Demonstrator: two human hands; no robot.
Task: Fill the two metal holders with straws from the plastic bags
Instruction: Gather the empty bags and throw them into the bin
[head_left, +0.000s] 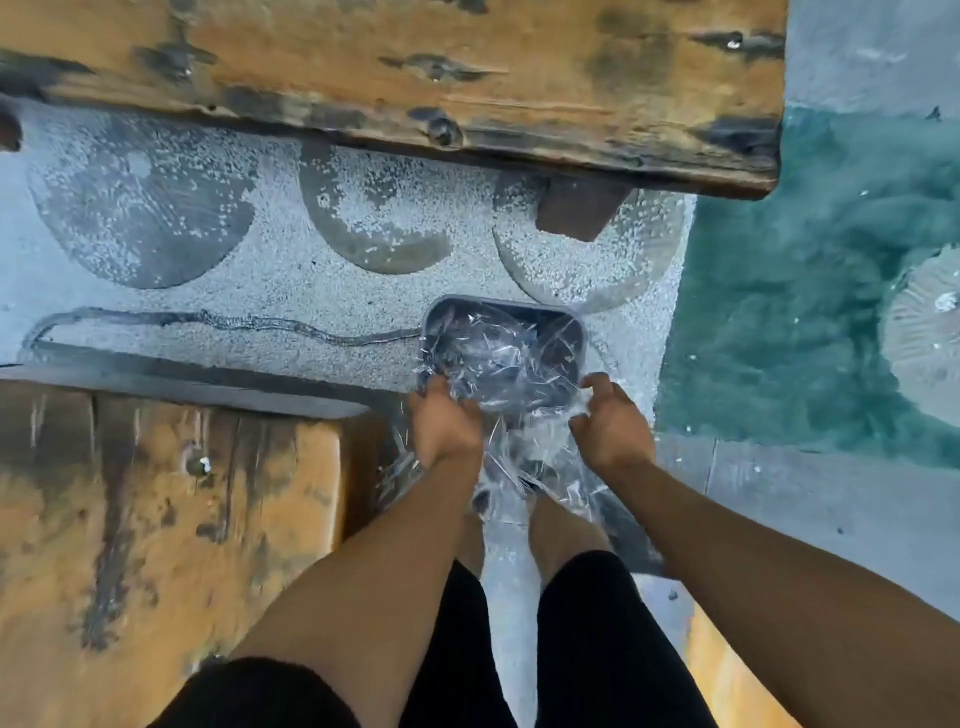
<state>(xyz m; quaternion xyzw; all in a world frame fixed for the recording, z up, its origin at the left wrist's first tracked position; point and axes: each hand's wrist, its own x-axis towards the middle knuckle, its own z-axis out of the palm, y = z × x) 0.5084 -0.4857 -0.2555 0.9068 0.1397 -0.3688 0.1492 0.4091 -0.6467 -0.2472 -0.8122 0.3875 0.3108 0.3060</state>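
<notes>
Seen from above, the person stands on a speckled grey floor (291, 291) between two worn wooden boards, one at the top (415, 67) and one at lower left (156, 519), and reaches both arms down to a small dark bin (571, 332) on the floor just ahead of the feet. Crumpled clear plastic (506, 358) fills the bin and spills over its near rim toward the legs.

The left hand (447, 421) is at the bin's near left corner with its fingers curled down into the plastic; it seems to grip the film, though the fingertips are hidden. The right hand (613, 421) hangs at the near right corner, fingers loosely bent, and whether they pinch the plastic or only brush it I cannot tell.

No metal holders show anywhere in this view, and no straws can be made out; the plastic looks like emptied wrapping, but the blur leaves that unsure.

As a judgement, this looks like discarding bag material into a waste bin, a tidying step that would fit after straws were taken out. How full the holders are cannot be read here. If any bags remain unopened, or a holder is short, that work is left; nothing in view settles it
</notes>
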